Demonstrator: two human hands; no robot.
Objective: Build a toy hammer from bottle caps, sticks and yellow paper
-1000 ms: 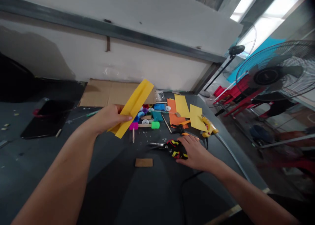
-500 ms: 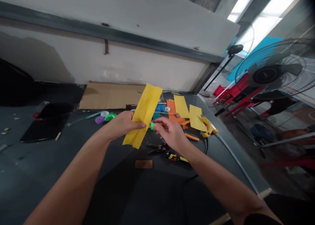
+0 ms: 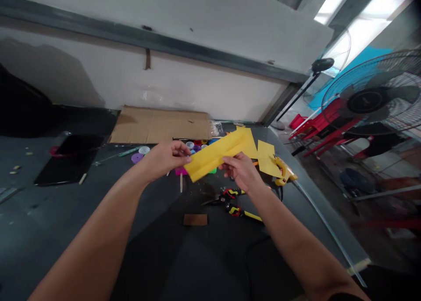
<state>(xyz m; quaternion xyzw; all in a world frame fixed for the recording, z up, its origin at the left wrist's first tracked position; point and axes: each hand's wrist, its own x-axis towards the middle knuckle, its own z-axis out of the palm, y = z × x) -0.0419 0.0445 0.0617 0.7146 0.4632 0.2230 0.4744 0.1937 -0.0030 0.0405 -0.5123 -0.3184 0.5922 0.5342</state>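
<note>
A folded strip of yellow paper [image 3: 217,154] is held above the dark table between both hands, lying nearly level with its right end a little higher. My left hand [image 3: 164,158] pinches its left end, fingers closed. My right hand [image 3: 241,171] grips the strip's lower edge near the middle, fingers curled on it. Under the hands lie snips with red, yellow and black handles [image 3: 235,202] and several coloured bottle caps [image 3: 194,146].
A yellow glue gun [image 3: 284,171] and yellow paper sheets [image 3: 265,156] lie right of the hands. A small cardboard piece [image 3: 195,220] sits nearer me. Flat cardboard [image 3: 161,125] lies at the back, a black tablet [image 3: 69,158] at the left. A standing fan [image 3: 378,101] stands beyond the table's right edge.
My right hand left the snips on the table, rose to the yellow strip and took hold of it. The strip turned from upright to nearly level.
</note>
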